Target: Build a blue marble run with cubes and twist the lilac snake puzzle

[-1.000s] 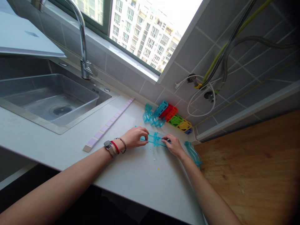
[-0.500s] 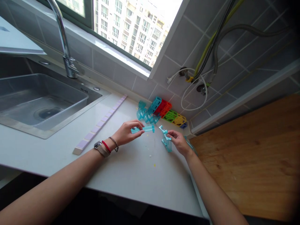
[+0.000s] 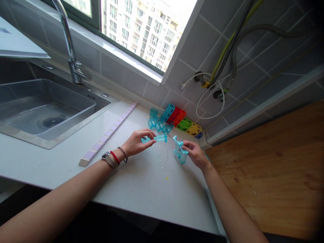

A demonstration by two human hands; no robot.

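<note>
Between the thumb and fingers of my left hand [image 3: 141, 140] is a clear turquoise plastic track piece [image 3: 160, 138], long and narrow, its right end sticking out over the counter. My right hand [image 3: 194, 152] pinches a clear turquoise block piece [image 3: 180, 152] with knobbed corners, held upright and tilted. A small gap parts the two pieces. Behind them lies a group of clear turquoise curved pieces [image 3: 158, 124]. Beside it, a row of coloured toy blocks runs along the wall: blue [image 3: 167, 112], red [image 3: 177, 116], green [image 3: 184, 125] and yellow [image 3: 193, 129].
A lilac-and-white strip [image 3: 108, 135] lies across the white counter [image 3: 141, 189], left of my hands. Farther left are a steel sink [image 3: 48, 146] and a faucet [image 3: 73, 67]. A wooden board [image 3: 268, 168] borders the right side. Cables [image 3: 225, 50] hang from the tiled wall.
My right hand has turned the turquoise block piece, showing more of its broad face, and shifted slightly right. My left hand and its track piece have stayed nearly still.
</note>
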